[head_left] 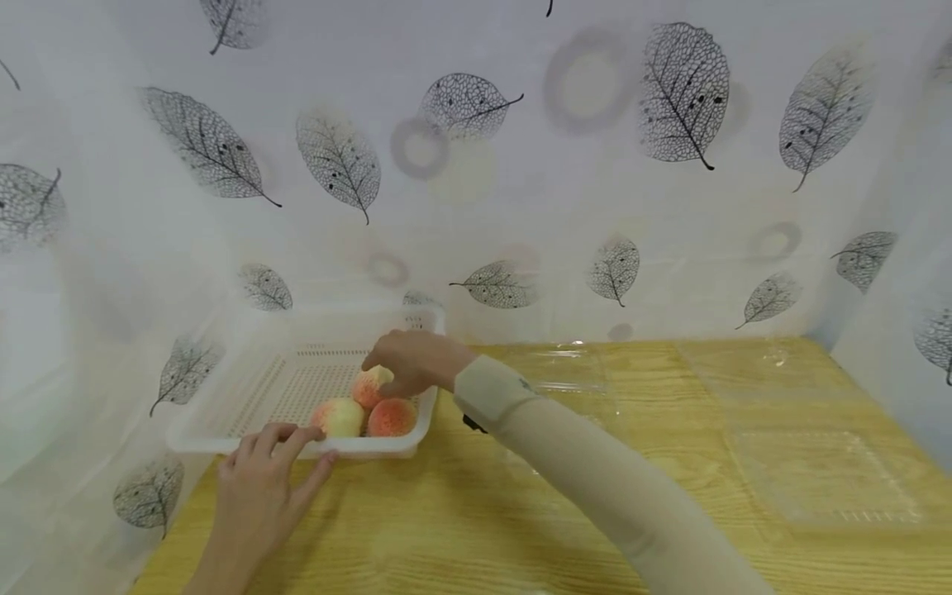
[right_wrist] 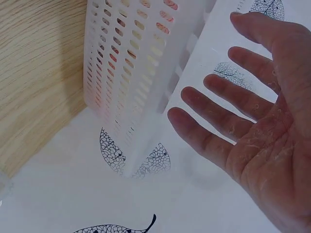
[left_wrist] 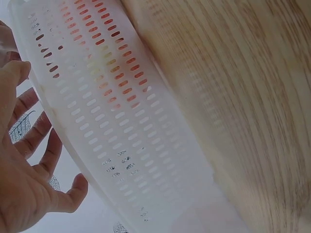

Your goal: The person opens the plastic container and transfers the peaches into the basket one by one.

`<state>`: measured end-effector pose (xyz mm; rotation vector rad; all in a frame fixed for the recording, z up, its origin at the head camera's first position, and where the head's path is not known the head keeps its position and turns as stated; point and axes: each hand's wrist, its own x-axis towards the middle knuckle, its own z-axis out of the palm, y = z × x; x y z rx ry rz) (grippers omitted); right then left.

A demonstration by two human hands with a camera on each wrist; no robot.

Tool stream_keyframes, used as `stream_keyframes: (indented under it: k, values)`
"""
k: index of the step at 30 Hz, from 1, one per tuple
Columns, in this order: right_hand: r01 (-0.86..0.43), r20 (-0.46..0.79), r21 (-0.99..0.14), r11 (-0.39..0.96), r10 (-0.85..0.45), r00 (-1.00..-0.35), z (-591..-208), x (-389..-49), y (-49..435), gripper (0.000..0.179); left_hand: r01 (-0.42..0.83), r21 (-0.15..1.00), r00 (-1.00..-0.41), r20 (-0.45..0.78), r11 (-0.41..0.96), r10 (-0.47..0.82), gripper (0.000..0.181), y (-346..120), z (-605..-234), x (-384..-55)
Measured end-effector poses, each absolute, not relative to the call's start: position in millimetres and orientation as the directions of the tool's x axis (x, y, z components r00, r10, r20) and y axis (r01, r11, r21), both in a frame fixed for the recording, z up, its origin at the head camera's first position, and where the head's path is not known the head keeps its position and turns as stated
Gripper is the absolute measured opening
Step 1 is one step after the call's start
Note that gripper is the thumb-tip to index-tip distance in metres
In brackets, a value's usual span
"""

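Observation:
A white perforated plastic basket (head_left: 223, 413) stands at the table's left back. Three red-and-yellow peaches lie in its near right corner: one at the front left (head_left: 342, 417), a redder peach (head_left: 392, 417) beside it, and a third peach (head_left: 366, 387) behind them. My left hand (head_left: 260, 475) holds the near rim, fingers over the edge and thumb outside. In the left wrist view, the basket's slotted wall (left_wrist: 116, 116) shows red through it. My right hand (head_left: 416, 361) hovers over the rear peach, partly covering it. The right wrist view shows its fingers (right_wrist: 209, 141) spread, palm bare.
Clear plastic trays lie on the wood-grain table (head_left: 461, 529): one at the right (head_left: 825, 475), one at the back middle (head_left: 558, 368), one at the back right (head_left: 744, 364). A leaf-printed curtain (head_left: 535, 207) encloses the back and sides, close behind the basket.

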<state>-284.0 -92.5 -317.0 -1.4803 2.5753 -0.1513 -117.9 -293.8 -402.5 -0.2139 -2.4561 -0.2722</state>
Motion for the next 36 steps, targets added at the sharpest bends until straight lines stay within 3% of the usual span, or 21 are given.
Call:
stream_keyframes:
  k: [21,31,36]
  values:
    - [-0.879,0.001,-0.134,0.458,-0.887,-0.462,-310.9,-265.7,-73.0,0.045,0.196,0.159,-0.794,0.605,0.968,0.062,0.030,-290.6,-407.1,-114.9]
    - [-0.850,0.016,-0.136,0.509,-0.857,-0.515,-307.8,-257.0,-49.0,0.046,0.196,0.143,-0.785,0.616,0.970,0.068,0.030,-291.6,-404.5,-114.1]
    - [-0.858,0.062,-0.134,0.496,-0.860,-0.507,-302.8,-253.0,-38.2,0.043,0.214,0.127,-0.765,0.638,0.969,0.085,0.030,-293.5,-403.1,-115.1]
